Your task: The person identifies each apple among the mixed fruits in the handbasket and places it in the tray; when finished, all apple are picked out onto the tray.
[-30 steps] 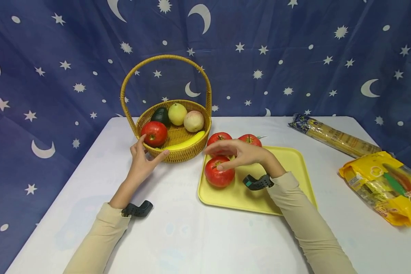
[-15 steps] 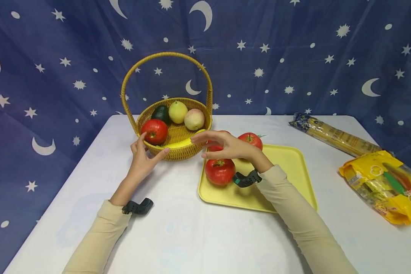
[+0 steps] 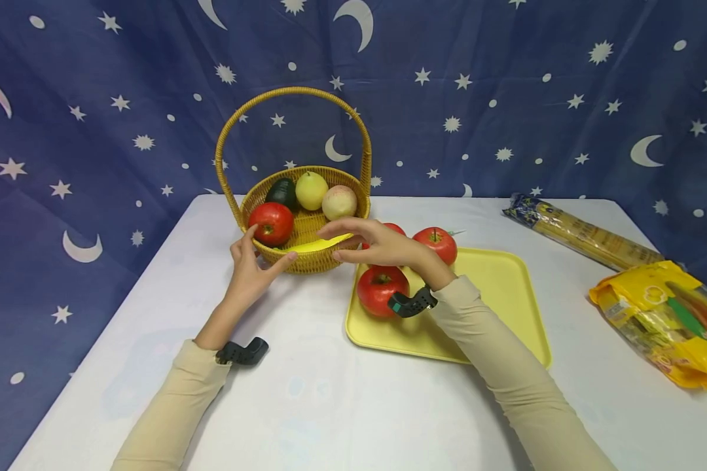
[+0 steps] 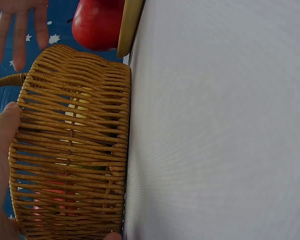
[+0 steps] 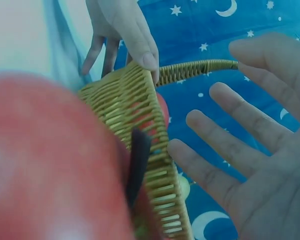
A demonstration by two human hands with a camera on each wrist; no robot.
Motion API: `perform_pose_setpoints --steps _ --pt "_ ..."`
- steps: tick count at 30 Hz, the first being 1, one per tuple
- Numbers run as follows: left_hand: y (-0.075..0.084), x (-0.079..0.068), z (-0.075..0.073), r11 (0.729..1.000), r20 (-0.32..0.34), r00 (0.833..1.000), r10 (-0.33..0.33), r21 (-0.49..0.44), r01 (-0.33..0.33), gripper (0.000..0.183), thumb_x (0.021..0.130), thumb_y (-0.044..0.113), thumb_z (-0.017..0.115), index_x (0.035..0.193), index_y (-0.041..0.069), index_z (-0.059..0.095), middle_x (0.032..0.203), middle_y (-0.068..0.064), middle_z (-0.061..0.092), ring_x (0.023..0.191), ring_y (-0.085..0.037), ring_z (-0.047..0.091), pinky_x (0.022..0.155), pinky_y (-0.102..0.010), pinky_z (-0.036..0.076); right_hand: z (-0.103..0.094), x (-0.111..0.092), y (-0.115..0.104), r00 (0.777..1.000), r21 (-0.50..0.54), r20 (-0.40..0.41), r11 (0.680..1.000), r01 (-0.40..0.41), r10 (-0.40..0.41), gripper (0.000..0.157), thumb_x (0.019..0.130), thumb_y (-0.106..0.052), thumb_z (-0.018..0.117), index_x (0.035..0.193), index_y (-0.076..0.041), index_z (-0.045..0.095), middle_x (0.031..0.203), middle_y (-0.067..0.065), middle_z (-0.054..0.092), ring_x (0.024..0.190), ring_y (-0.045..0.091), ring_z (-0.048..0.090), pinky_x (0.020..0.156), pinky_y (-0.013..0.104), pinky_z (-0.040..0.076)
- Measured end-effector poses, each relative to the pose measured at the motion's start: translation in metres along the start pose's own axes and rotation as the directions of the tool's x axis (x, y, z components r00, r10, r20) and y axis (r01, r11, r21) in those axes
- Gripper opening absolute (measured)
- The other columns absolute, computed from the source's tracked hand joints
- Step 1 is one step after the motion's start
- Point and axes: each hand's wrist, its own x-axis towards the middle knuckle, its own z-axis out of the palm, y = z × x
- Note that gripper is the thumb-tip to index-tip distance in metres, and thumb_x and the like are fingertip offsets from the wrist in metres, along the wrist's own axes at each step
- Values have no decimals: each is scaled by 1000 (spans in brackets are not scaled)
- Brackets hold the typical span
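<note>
My left hand [image 3: 249,278] touches the near left side of the wicker basket [image 3: 313,263]. Its thumb and a fingertip lie at the rim, fingers spread. My right hand [image 3: 383,245] hovers by the basket's right front edge with its fingers extended; in the right wrist view its palm holds nothing. Inside the basket are a red apple [image 3: 271,224], a dark green avocado [image 3: 281,193], a yellow-green pear [image 3: 311,191], a pale peach [image 3: 339,202] and a banana [image 3: 321,244], partly hidden by the right hand.
Below and beyond the right arm, three red apples, the nearest one [image 3: 381,289] foremost, sit on or by a yellow tray [image 3: 503,288]. A long noodle packet [image 3: 583,234] and a yellow snack bag [image 3: 662,320] lie on the right. The basket's tall handle [image 3: 294,90] arches over it.
My right hand has moved left, from above the nearest tray apple to the basket's right front edge. My left hand keeps its place at the basket. The head view has shifted slightly.
</note>
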Motion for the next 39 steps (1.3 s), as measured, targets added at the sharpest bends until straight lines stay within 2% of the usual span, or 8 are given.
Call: perform_pose_setpoints --steps 5,15,21,27,34,39 --pt "0 -1 0 1000 6 1000 0 -5 0 100 88 42 71 156 11 5 148 -25 7 132 -42 33 108 -55 34 0 11 -4 1000 -6 -5 1000 8 -8 41 92 1 62 132 8 52 133 20 56 124 37 52 100 40 48" --pt "0 -1 -2 1000 13 1000 -2 -5 3 99 89 42 70 156 10 3 148 -25 6 134 -42 31 108 -56 33 -6 38 -10 998 -47 -28 997 63 -65 39 92 2 62 130 8 55 129 19 58 122 27 55 99 38 49" --pt "1 0 -2 1000 9 1000 3 -4 -3 99 89 42 70 156 10 4 148 -25 6 134 -42 32 107 -56 34 -9 48 -6 994 -1 -78 997 75 -75 37 92 3 63 127 10 56 126 21 56 120 32 55 96 34 51" --pt "0 0 1 1000 8 1000 5 -11 -5 98 88 40 71 156 10 6 148 -25 8 133 -42 32 107 -55 35 -9 55 7 991 1 -100 996 88 -87 33 91 5 62 123 11 59 122 23 61 117 34 58 97 41 50" --pt "-2 1 1 1000 7 1000 4 -10 -4 99 89 40 70 156 11 5 148 -25 7 135 -42 32 108 -56 34 -8 66 27 997 -12 -66 999 38 -39 32 94 3 59 124 12 57 124 27 59 119 36 57 101 43 47" --pt "-2 1 0 1000 9 1000 -7 -16 7 100 88 41 71 156 12 4 149 -24 7 134 -42 32 108 -55 35 -14 74 28 998 -94 -57 996 -3 -2 30 94 -1 60 123 7 60 122 21 63 114 32 61 98 36 49"
